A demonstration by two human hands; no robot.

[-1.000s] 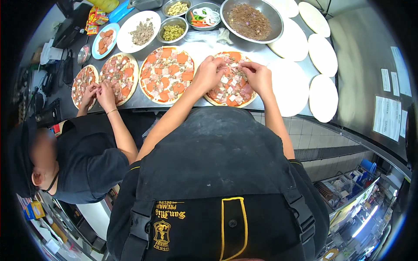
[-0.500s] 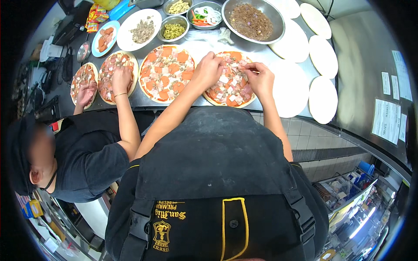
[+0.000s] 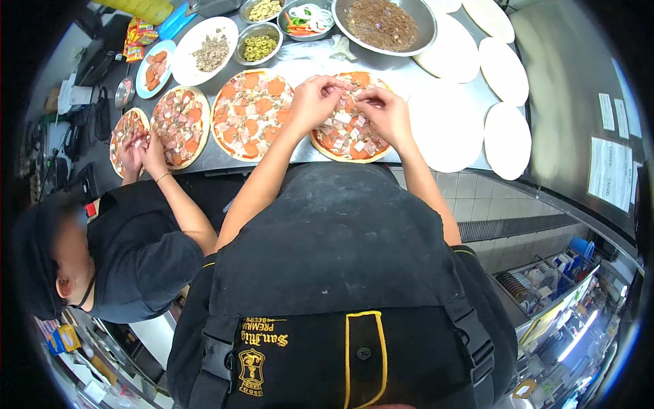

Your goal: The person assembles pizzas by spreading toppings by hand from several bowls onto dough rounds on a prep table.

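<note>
A topped pizza point(image 3: 351, 140) lies in front of me at the table's near edge, with sausage slices, pale cubes, ham pieces and brown crumbles on red sauce. Over its far left part is my left hand point(image 3: 315, 103), fingertips pinched together. My right hand point(image 3: 387, 116) bends over the right side, its fingers pinched close to the left ones. Whatever either pinch holds is too small to make out. Just left of my left hand lies a second topped pizza point(image 3: 251, 116).
At the left a co-worker's hands point(image 3: 143, 151) hover over a small pizza point(image 3: 128, 129), beside another pizza point(image 3: 180, 126). Along the back stand a bowl of brown meat point(image 3: 426, 37), vegetables point(image 3: 306, 20), green olives point(image 3: 259, 49) and a white plate point(image 3: 221, 71). Bare pizza crusts point(image 3: 507, 140) lie right.
My hands have come closer together over the far part of the pizza. The co-worker's one hand has left the second pizza and joined the other at the small one. The view has shifted slightly.
</note>
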